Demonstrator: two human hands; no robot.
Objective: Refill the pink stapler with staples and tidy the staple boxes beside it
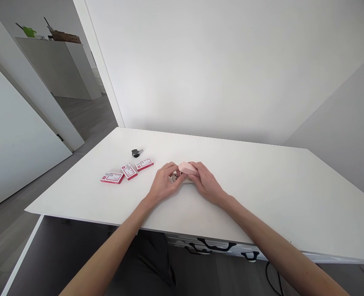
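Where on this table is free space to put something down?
Bare: from the right hand to the right table edge, plus the far strip by the wall. Crowded: pink stapler between hands; past the left hand, three red boxes, black clip.

I see the left hand (163,186) and right hand (209,187) bare, both slim forearms uncovered throughout my view, with dark clothing (153,257) at the lap.

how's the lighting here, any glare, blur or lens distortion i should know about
Head view: soft, even light, only faint shadows under the left hand and right hand on the white table; no glare; wide-angle distortion tilts the door frame; the pink object looks sharp.
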